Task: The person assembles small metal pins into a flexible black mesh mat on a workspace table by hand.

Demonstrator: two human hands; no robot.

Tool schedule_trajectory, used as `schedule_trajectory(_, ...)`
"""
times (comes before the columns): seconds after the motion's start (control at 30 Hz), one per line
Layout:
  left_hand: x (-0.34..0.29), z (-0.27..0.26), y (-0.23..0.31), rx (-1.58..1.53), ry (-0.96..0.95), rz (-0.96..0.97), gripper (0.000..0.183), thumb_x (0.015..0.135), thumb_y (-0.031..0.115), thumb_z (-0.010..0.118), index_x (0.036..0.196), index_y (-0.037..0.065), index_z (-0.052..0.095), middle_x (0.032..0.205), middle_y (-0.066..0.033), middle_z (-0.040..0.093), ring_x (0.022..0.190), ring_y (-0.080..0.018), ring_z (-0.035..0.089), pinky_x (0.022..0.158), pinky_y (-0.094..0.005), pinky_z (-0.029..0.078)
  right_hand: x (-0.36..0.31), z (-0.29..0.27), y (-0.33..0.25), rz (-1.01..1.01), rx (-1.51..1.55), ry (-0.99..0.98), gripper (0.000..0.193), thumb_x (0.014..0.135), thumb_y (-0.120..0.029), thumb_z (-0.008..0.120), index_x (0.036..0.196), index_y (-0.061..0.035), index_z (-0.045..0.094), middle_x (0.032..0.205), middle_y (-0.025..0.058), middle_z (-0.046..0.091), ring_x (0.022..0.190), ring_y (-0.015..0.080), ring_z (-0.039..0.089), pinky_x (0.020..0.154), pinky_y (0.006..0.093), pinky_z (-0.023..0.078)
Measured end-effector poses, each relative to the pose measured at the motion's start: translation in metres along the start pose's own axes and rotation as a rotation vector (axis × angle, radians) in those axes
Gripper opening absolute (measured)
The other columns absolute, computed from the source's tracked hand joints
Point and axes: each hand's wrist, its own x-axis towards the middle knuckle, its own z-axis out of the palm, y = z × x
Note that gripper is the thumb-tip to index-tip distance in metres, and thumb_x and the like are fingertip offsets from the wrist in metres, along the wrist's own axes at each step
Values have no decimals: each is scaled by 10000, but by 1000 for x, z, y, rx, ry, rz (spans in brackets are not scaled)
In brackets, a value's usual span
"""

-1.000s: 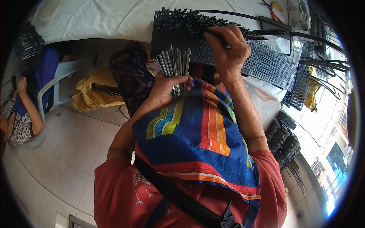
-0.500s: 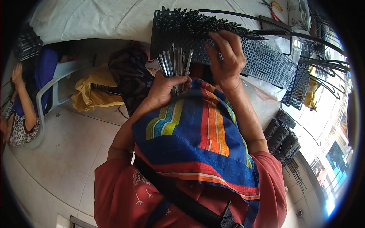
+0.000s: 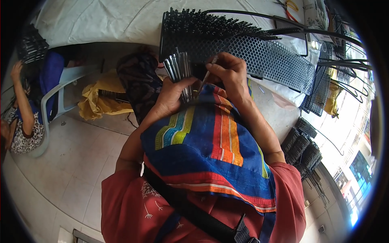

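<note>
My left hand [image 3: 171, 94] is closed round a fanned bundle of thin, shiny metal strips [image 3: 177, 68], which stand upright above my thumb. Just to its right, my right hand [image 3: 231, 76] pinches a single slim metal strip [image 3: 206, 76] between thumb and fingers. That strip slants down toward the bundle; whether its lower end touches the others I cannot tell. Beyond both hands lies a black perforated metal tray [image 3: 279, 58], with a dense row of thin black rods [image 3: 202, 24] heaped along its far side. A striped blue apron [image 3: 194, 154] covers my lap below.
A white-covered table [image 3: 101, 20] runs along the far side, with orange-handled pliers [image 3: 290, 12] at its back right. Black wire hooks [image 3: 344, 65] jut out on the right. At left, another person's arm [image 3: 25, 97] shows beside a grey chair [image 3: 50, 97]; yellow wrapping [image 3: 91, 101] lies nearby.
My right hand has come down and left from above the tray's edge to beside the bundle, and now grips one strip. The strip that stood apart at the bundle's right has left its place.
</note>
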Motion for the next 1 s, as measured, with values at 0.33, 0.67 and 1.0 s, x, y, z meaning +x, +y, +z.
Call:
schedule_trajectory(0.33, 8, 3, 10, -178, -46, -91, 188, 869, 101, 702, 1024, 11, 647, 898, -92, 688, 767, -186, 670, 671, -315, 561, -35, 1, 3, -1042, -1109, -184, 332, 630, -19, 731, 957, -67, 696, 933, 77, 617, 764, 242, 651, 622, 355, 521)
schedule_trajectory(0.67, 16, 3, 8, -1, -61, 0, 215, 806, 15, 721, 1012, -14, 667, 913, -114, 703, 779, -220, 694, 658, -350, 590, -21, -2, 20, -869, -949, -50, 297, 700, -25, 728, 991, -55, 678, 962, 90, 615, 774, 276, 650, 634, 351, 535)
schedule_trajectory(1.0, 0, 7, 6, 17, -202, -70, 309, 812, -56, 667, 1108, 20, 628, 943, -99, 691, 782, -222, 691, 652, -355, 593, -5, 0, 20, -116, -274, 71, 189, 826, -61, 712, 955, 66, 659, 800, 89, 697, 705, 102, 642, 612, 244, 507)
